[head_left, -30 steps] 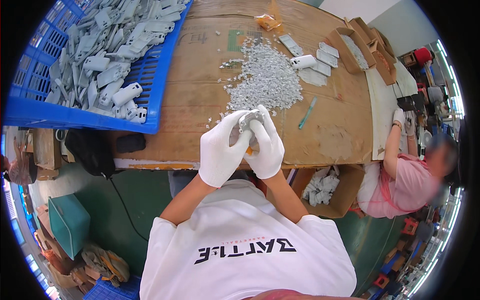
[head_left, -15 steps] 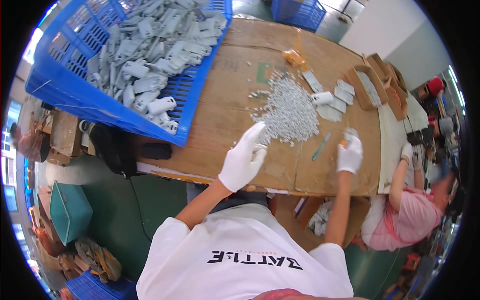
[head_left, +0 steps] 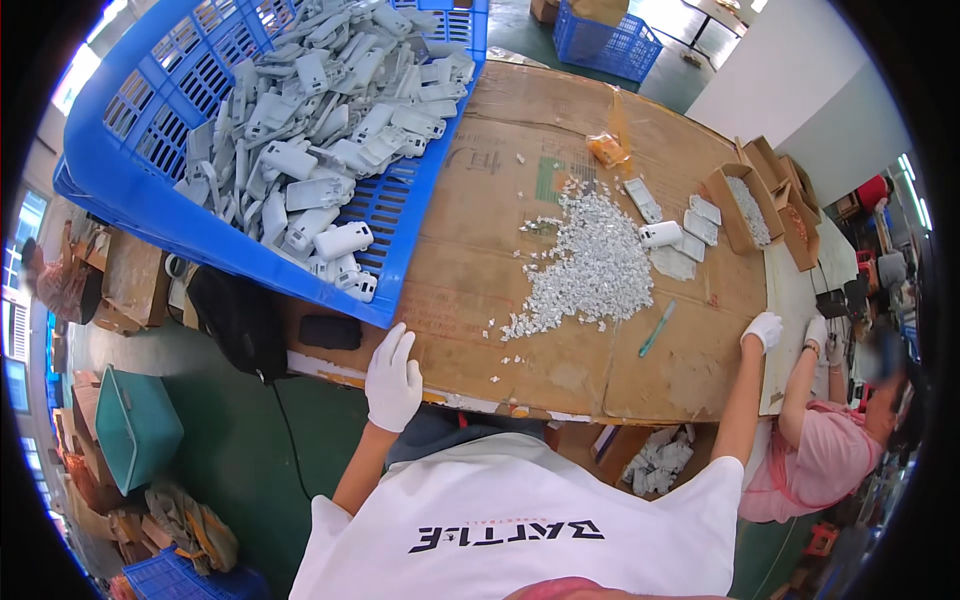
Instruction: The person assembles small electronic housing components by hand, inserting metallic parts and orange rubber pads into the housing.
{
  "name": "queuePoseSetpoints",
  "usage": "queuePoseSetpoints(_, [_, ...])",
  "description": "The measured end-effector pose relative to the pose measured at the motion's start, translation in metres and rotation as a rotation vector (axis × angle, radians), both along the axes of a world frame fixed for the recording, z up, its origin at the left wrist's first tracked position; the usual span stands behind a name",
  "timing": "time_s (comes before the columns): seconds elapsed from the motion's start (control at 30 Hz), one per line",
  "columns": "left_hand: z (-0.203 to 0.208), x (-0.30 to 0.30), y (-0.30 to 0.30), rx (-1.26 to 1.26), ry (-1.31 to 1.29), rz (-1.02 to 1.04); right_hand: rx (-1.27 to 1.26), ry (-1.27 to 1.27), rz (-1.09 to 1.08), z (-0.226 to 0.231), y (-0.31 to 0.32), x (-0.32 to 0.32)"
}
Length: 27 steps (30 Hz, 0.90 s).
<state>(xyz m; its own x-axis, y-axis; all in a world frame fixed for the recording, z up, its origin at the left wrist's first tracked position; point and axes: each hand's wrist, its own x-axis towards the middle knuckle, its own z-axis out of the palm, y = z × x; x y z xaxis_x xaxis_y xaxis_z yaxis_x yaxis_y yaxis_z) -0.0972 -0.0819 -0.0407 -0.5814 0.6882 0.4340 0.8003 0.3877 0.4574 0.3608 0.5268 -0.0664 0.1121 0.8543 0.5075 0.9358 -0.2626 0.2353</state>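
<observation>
My left hand, in a white glove, lies at the table's front edge with fingers stretched out and nothing in it. Just beyond it is the near corner of a blue crate full of pale grey plastic housings. Far to the right, my right hand, also gloved, rests at the right edge of the cardboard sheet; its fingers look bent and their tips are hidden. Between the hands spreads a pile of small whitish parts. A green pen-like tool lies right of the pile.
Beyond the pile lie several housings and an orange item in clear plastic. Open cardboard boxes of small parts stand at the far right. A black pouch sits left of my left hand. A co-worker in pink works at right.
My left hand has left the pile's near side and moved left to the table edge. My right hand has moved right; the orange thing at its fingers no longer shows.
</observation>
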Motion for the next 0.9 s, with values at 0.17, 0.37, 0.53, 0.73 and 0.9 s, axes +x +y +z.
queuePoseSetpoints(0.17, [-0.003, 0.0, 0.015, 0.064, 0.038, 0.031, 0.042, 0.043, 0.055, 0.034, 0.015, -0.031])
queuePoseSetpoints(0.37, [-0.005, -0.003, 0.003, 0.081, 0.055, 0.038, -0.143, 0.391, 1.469, 0.149, -0.16, -0.376])
queuePoseSetpoints(0.53, [-0.003, 0.002, 0.005, 0.095, -0.014, 0.032, -0.568, 0.691, 1.956, 0.116, -0.26, -0.614])
queuePoseSetpoints(0.73, [-0.014, 0.011, 0.007, 0.091, -0.029, 0.034, -0.621, 0.428, 1.507, 0.088, -0.275, -0.705])
queuePoseSetpoints(0.9, [-0.006, 0.007, 0.006, 0.057, -0.033, 0.046, -0.72, 0.459, 1.656, 0.088, -0.288, -0.689])
